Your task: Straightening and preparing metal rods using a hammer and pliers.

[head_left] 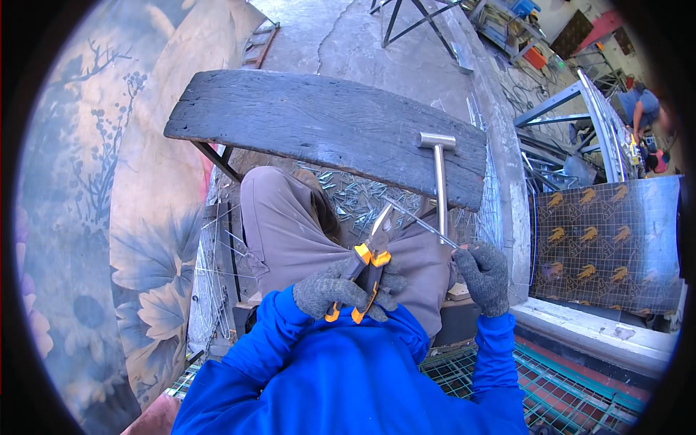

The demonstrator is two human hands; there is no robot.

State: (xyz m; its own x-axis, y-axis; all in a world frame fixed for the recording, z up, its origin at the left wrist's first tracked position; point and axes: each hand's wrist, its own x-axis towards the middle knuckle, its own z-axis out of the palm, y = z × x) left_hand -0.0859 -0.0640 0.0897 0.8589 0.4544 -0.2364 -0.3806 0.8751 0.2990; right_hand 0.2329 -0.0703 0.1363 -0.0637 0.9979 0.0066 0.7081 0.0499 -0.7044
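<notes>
My left hand (330, 290), in a grey knit glove, is closed around a pair of pliers (370, 262) with black and orange handles. Their metal jaws point away from me, above my lap. A thin metal rod (420, 220) is held by one end in my gloved right hand (483, 278), slanting up and left toward the tips of the jaws. Whether the jaws touch the rod I cannot tell. Just beyond, a metal hammer (439, 174) lies with its head on a dark wooden bench (312, 112) and its handle reaching over the near edge toward me.
Cut metal pieces (362, 199) litter the floor under the bench. Long thin rods (491, 196) stand by its right end. A patterned cloth (156, 239) spreads along the left. At right are a metal frame (598, 123), a printed brown panel (605, 246) and another person (641, 109) farther off.
</notes>
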